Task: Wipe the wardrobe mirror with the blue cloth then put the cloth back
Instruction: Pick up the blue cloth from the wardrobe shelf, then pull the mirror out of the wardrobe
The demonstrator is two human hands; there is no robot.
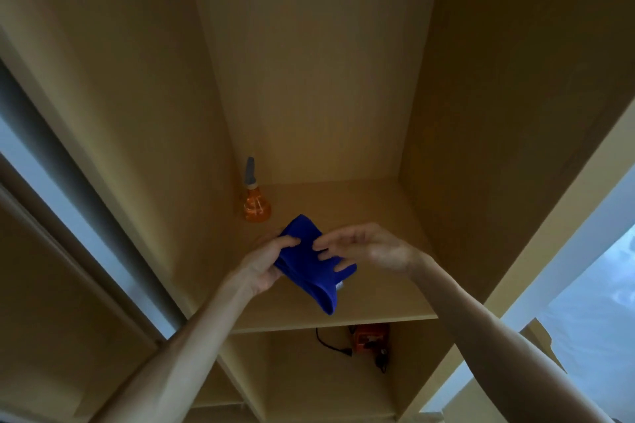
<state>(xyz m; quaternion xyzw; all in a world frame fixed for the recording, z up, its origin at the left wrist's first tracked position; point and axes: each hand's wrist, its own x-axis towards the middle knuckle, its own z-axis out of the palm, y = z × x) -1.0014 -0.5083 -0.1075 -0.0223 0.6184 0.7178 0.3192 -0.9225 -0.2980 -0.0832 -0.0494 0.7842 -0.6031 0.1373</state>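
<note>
The cloth is plain deep blue, the spray bottle orange, the shelf tan.

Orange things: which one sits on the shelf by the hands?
The orange spray bottle, at the back left of the upper shelf; the other orange thing sits one level below.

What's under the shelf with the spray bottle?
An orange device with a black cable lies below. The shelf board hides whatever lies further back down there.
</note>
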